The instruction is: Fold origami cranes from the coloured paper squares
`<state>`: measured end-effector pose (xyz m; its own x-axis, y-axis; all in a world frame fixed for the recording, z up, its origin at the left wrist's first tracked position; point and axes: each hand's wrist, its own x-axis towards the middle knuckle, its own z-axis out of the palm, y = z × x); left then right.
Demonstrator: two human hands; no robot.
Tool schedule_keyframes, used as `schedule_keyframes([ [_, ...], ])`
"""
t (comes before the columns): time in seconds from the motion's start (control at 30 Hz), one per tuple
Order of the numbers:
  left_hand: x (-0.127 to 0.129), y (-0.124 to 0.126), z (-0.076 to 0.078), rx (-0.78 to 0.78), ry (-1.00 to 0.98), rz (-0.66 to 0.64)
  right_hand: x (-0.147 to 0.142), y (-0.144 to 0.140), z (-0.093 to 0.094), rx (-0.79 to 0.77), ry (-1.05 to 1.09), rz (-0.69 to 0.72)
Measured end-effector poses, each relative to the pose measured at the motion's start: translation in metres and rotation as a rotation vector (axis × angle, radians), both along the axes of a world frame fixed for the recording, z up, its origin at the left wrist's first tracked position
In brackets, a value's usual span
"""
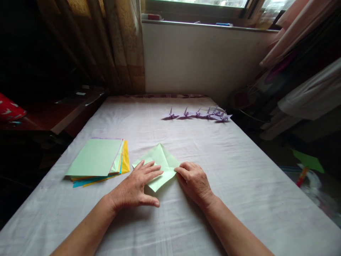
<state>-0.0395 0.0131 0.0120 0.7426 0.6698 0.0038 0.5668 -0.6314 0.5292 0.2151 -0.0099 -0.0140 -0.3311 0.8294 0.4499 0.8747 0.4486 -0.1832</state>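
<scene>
I'm watching a pale green sheet point(161, 156) of paper lying creased just right of the paper stack point(92, 158) on the cloth-covered counter point(245, 177). The left hand point(138, 183) is resting on it, fingers spread wide; the right hand point(195, 183) is pinching its right corner. Purple cranes point(209, 113) are standing beyond the stack, rightward. Left of the stack, a red object point(10, 111) is showing white marks, too blurred to read.

Pale cloth-covered table point(247, 170), stack of coloured paper point(96, 158), creased green sheet point(162, 156), purple paper cranes point(208, 115) toward the far side
</scene>
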Motion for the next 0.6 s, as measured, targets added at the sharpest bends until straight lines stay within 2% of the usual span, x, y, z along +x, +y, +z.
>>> schedule_keyframes([
  [0.1, 0.000, -0.001, 0.001, 0.030, -0.047, 0.032, -0.001, -0.001, 0.001, -0.027, 0.009, 0.010],
  [0.33, 0.002, 0.001, -0.001, 0.134, -0.201, 0.224, 0.003, 0.006, -0.001, -0.139, 0.132, 0.009],
  [0.5, 0.002, -0.001, -0.010, 0.243, -0.120, 0.413, 0.005, 0.009, 0.000, -0.201, 0.206, -0.025],
  [0.6, 0.004, -0.002, -0.015, 0.391, -0.075, 0.442, 0.005, 0.010, 0.000, -0.214, 0.234, -0.051],
])
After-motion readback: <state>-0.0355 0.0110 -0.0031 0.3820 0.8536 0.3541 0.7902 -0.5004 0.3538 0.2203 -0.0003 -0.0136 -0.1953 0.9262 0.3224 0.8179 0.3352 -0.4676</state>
